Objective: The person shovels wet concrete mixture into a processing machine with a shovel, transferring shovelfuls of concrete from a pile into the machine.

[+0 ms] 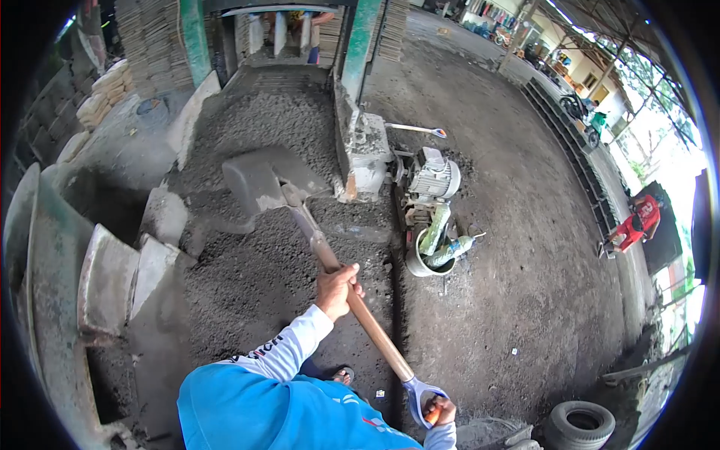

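A shovel (367,319) stretches diagonally across the head view, with its wooden shaft between my two hands. My left hand (337,291) is wrapped round the middle of the shaft. Lower right, my right hand (441,412) grips the orange crossbar of the D-shaped handle. The broad metal blade (262,176) lies over a bed of dark grey, damp-looking mix (289,109), which runs back between two green posts. More loose dark mix (232,285) covers the ground below the blade.
An electric motor (435,178) stands right of the bed, beside a pail (429,262) holding bottles. Curved slabs (109,277) lean at left. A tyre (579,425) lies lower right. A person in red (636,221) is at far right; another person's arm (322,18) shows behind the frame.
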### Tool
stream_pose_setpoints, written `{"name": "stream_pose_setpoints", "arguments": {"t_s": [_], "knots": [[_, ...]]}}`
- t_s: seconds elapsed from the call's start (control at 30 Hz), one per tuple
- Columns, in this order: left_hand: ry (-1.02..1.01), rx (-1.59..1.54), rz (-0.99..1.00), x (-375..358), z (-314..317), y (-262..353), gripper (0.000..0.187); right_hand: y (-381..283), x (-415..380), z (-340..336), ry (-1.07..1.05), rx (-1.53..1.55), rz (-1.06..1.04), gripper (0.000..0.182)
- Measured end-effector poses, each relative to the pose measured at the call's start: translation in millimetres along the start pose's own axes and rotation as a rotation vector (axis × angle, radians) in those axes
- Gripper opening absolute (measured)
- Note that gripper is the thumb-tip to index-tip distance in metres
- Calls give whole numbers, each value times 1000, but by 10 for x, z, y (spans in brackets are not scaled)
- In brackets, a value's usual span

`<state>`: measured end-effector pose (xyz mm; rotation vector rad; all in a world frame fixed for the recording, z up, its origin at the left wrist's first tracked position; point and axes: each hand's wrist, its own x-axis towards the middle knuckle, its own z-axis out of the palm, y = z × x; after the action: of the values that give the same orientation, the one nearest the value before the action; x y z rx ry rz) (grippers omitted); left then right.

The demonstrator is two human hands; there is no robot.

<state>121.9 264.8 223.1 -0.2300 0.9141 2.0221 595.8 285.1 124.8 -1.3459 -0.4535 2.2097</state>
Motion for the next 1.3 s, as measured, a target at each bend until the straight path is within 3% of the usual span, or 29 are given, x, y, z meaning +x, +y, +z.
{"name": "stream_pose_setpoints", "arguments": {"t_s": [0.13,0.4,0.53,0.6,0.73,0.8,0.87,0.93,1.0,1.1,1.3], "knots": [[-12,-16,-60,689,-21,514,20,-200,-288,1324,-38,36,-185,16],[-91,42,-205,1828,-293,1417,19,335,229,2329,78,133,-206,19],[-169,159,-206,2490,-333,2157,17,668,230,3664,101,189,-213,18],[-225,225,-195,2857,-362,2568,17,874,334,4043,-59,245,-147,17],[-225,378,-136,3539,-358,3229,20,949,325,4839,-227,81,-295,23],[-69,409,-52,3412,-211,3254,23,909,420,4684,-319,-111,-336,28],[-283,274,22,2963,-258,3041,26,768,283,4228,-390,-103,-354,31],[-218,122,-51,2144,-70,2734,22,528,-76,3751,-358,-55,-451,32],[-198,51,-143,1552,-83,2332,20,344,-295,3157,-256,-210,-504,25],[-228,43,-179,964,-122,1642,20,397,-141,2069,-20,-212,-396,20],[-246,144,-219,127,-124,554,22,739,-578,795,135,-221,-379,20]]}}
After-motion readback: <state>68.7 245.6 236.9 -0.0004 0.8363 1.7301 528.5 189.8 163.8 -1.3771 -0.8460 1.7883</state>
